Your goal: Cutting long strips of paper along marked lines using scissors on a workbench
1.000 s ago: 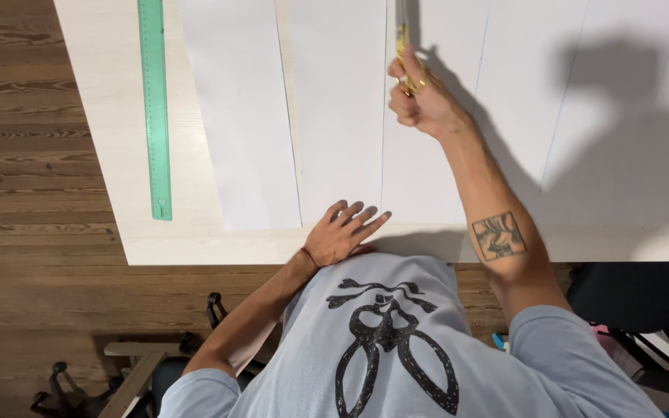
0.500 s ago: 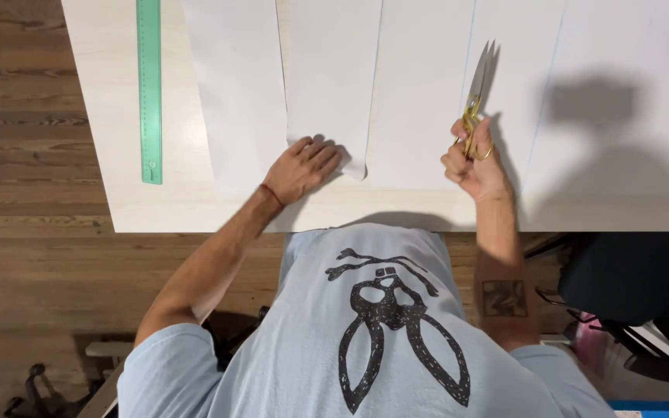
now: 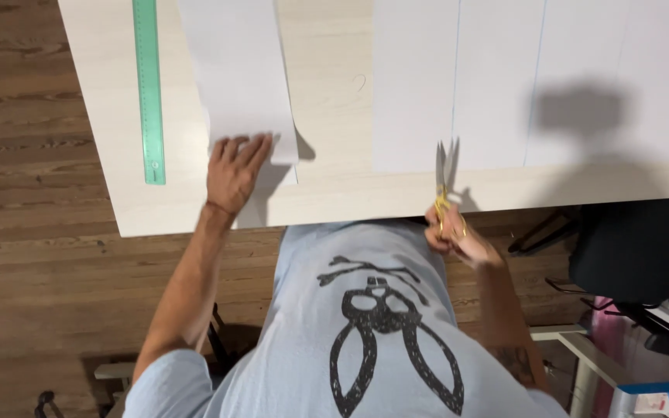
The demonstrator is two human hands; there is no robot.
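Note:
My left hand [image 3: 234, 174] lies flat on the near end of a long white paper strip [image 3: 238, 73], which sits apart on the left of the pale wooden table [image 3: 334, 85]. My right hand [image 3: 454, 232] grips gold-handled scissors [image 3: 444, 182] at the table's near edge. The blades point up at the near edge of a large white sheet [image 3: 536, 77], close to a thin drawn line. That sheet carries several parallel lines.
A green ruler [image 3: 149, 85] lies lengthwise along the table's left side. Wooden floor shows to the left and below. A dark chair [image 3: 636, 255] and a white frame with coloured items stand at the lower right.
My left hand has slid the cut strip away to the left of the big sheet. My right hand has pulled the scissors back from the far end to the sheet's near edge.

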